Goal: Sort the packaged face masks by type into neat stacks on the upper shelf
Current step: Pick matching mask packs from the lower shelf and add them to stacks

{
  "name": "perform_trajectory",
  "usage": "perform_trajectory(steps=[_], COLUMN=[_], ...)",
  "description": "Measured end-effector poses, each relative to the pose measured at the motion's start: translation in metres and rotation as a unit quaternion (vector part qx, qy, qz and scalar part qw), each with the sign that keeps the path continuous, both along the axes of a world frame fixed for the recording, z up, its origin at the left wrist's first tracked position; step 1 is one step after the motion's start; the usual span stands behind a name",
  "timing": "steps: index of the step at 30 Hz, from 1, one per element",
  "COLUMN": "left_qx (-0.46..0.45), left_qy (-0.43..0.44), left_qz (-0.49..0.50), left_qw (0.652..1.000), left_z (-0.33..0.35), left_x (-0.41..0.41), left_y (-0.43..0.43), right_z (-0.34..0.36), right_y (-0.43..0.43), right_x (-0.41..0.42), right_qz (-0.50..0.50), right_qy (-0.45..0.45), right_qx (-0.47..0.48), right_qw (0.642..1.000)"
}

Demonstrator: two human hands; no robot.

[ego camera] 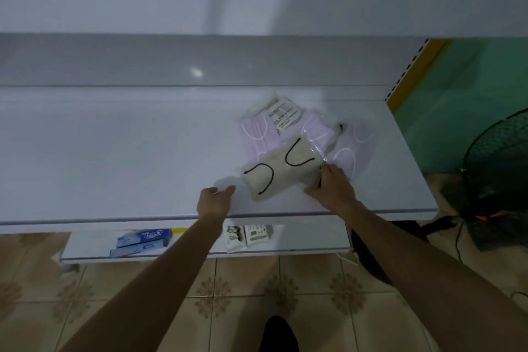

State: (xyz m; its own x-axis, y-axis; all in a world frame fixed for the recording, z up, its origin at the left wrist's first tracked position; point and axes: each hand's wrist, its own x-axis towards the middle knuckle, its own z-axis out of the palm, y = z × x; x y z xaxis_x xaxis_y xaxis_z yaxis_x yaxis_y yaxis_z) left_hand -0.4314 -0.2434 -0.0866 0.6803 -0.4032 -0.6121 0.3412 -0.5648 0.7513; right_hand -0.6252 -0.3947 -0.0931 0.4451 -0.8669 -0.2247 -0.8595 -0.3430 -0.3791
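Step in hand: pulling one type out of the mixed pile. My right hand (pixel 333 187) grips the right edge of the beige mask packet with black ear loops in clear wrap (pixel 278 174). It lies flat near the front of the white upper shelf (pixel 114 151), overlapping the lilac pleated mask packets (pixel 257 134). A white printed packet (pixel 283 114) sits behind those.

My left hand (pixel 215 198) is just beside the packet's left corner with thumb and forefinger close together. I cannot tell whether it pinches the wrap.

Judgement: sorting is barely begun and no neat stack shows. Next move: slide the beige packet left onto bare shelf, clear of the lilac ones, and square it there.
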Motion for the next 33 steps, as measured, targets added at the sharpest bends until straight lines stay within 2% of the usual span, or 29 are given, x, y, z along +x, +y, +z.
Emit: perform_trajectory(steps=[2, 5, 8, 10, 15, 18, 21, 24, 28, 31, 33], left_qx=[0.032, 0.116, 0.190, 0.212, 0.187, 0.197, 0.196, 0.151, 0.085, 0.044, 0.025], left_qy=[-0.049, -0.152, -0.269, -0.318, -0.299, -0.315, -0.296, -0.276, -0.236, -0.203, -0.165], left_qz=[-0.019, -0.057, -0.143, -0.189, -0.143, -0.114, -0.099, -0.059, -0.002, 0.029, 0.077], left_qw=[0.998, 0.980, 0.933, 0.905, 0.925, 0.922, 0.930, 0.947, 0.968, 0.978, 0.983], left_z=[0.000, 0.006, 0.000, -0.006, -0.006, -0.001, 0.003, 0.005, 0.009, 0.008, 0.010], left_x=[-0.013, -0.040, -0.055, -0.048, 0.019, 0.058, 0.077, 0.078, 0.069, 0.072, 0.078], left_y=[-0.019, -0.046, -0.058, -0.052, 0.002, 0.048, 0.078, 0.092, 0.092, 0.091, 0.095], right_z=[-0.003, -0.008, -0.011, -0.011, -0.006, 0.000, 0.006, 0.009, 0.023, 0.039, 0.052], right_y=[-0.002, 0.002, 0.005, 0.001, -0.012, -0.009, 0.005, 0.024, 0.042, 0.043, 0.036], right_x=[-0.001, 0.002, 0.002, 0.000, -0.002, 0.010, 0.032, 0.055, 0.095, 0.122, 0.132], right_qz=[0.015, 0.003, 0.008, 0.017, -0.041, -0.062, -0.038, -0.013, 0.009, -0.023, -0.051], right_qy=[0.065, 0.049, 0.053, 0.039, 0.009, -0.020, -0.044, -0.074, -0.070, -0.179, -0.218], right_qx=[-0.064, -0.117, -0.144, -0.153, -0.110, -0.108, -0.137, -0.160, -0.101, -0.029, -0.016], right_qw=[0.996, 0.992, 0.988, 0.987, 0.993, 0.992, 0.989, 0.984, 0.992, 0.983, 0.975])
